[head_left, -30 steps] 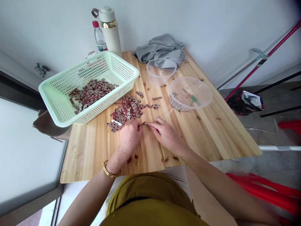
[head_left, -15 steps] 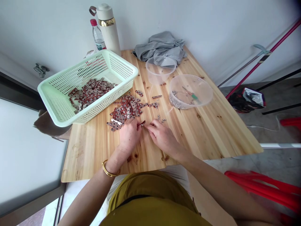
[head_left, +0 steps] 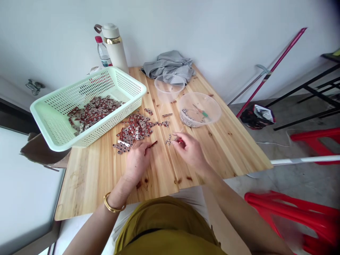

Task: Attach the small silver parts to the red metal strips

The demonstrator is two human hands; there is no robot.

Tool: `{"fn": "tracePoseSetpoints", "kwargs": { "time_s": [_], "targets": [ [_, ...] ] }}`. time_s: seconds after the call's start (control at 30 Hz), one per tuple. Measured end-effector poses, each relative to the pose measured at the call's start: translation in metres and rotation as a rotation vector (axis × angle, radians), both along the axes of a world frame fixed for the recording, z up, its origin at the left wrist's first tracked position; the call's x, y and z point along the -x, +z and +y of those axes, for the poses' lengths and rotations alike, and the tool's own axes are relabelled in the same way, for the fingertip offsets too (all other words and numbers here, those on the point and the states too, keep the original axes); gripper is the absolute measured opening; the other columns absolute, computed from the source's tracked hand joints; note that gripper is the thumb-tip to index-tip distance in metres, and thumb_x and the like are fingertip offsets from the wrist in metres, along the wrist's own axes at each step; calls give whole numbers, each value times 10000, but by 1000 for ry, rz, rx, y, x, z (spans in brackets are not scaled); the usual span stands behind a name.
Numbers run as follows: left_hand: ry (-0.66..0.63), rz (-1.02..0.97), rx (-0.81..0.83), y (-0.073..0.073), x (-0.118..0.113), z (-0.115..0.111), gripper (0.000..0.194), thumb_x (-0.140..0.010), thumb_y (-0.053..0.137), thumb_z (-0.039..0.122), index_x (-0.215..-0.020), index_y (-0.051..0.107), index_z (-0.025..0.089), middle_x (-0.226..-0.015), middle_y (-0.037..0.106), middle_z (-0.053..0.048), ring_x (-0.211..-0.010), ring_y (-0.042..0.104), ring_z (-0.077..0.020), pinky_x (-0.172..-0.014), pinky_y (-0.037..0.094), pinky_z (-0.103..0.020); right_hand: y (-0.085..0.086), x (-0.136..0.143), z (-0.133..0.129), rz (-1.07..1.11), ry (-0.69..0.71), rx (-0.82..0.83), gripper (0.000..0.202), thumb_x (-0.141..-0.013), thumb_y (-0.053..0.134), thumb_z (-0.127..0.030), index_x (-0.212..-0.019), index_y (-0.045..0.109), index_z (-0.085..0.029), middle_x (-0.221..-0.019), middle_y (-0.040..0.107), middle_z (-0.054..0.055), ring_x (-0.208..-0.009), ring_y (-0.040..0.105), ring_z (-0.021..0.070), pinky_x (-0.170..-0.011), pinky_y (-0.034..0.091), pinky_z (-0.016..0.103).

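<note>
My left hand (head_left: 138, 157) rests at the near edge of a pile of small reddish-brown strips with metal studs (head_left: 139, 127). Its thumb and fingers pinch one such strip (head_left: 153, 144), which points right. To the right, my right hand (head_left: 189, 148) is closed around a small red-handled tool (head_left: 181, 141); most of the tool is hidden in the fingers, and its kind is unclear. The fingertips are close beside several tiny metal nuts (head_left: 168, 140) lying loose on the wooden table (head_left: 164, 173).
A pale green basket (head_left: 87, 138) with many strips stands left. Behind my right hand are a clear tub (head_left: 212, 109) holding metal bits and a green-handled tool, another clear tub (head_left: 164, 94) and grey cloth (head_left: 170, 65). A flask (head_left: 117, 53) and bottle (head_left: 103, 53) stand at the back.
My hands have moved apart: the right has gone from the strip's end toward the loose nuts, while the left keeps the strip. The view has shifted slightly.
</note>
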State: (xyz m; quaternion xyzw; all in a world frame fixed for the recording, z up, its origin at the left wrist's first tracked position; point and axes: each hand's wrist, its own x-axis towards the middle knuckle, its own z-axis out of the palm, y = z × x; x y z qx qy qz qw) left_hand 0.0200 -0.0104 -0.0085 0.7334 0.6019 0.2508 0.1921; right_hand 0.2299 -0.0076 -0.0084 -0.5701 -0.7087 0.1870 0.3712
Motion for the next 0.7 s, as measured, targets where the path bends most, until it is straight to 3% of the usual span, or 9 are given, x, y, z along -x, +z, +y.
{"fn": "tracePoseSetpoints", "kwargs": {
  "time_s": [0.07,0.2,0.53,0.7],
  "targets": [
    [30,-3,38,3,-3,2,230,-834,516,101,-968,689,173,-949,690,-63,-871,620,-196,-806,481,-311,1,-17,4,-50,-45,-17,154,-867,594,-236,-997,645,-171,-864,657,54,-750,614,171,-704,486,298],
    [39,9,96,7,-6,5,175,-812,537,119,-864,692,183,-872,693,-45,-818,617,-189,-739,469,-294,1,-29,7,-227,83,-14,120,-902,537,-216,-844,638,-186,-848,631,46,-743,600,164,-679,459,287],
    [47,-59,88,2,-3,6,174,-815,553,128,-865,704,196,-857,697,-31,-818,621,-180,-764,470,-289,4,-2,20,-515,179,-17,192,-941,478,-202,-904,664,-175,-932,629,71,-811,597,166,-671,435,275],
    [45,-51,72,1,-2,6,172,-818,563,127,-869,710,201,-876,698,-32,-829,621,-182,-758,470,-287,8,1,33,-587,184,63,143,-889,534,-177,-803,648,-185,-865,626,60,-774,583,170,-655,420,279]
  ]
}}
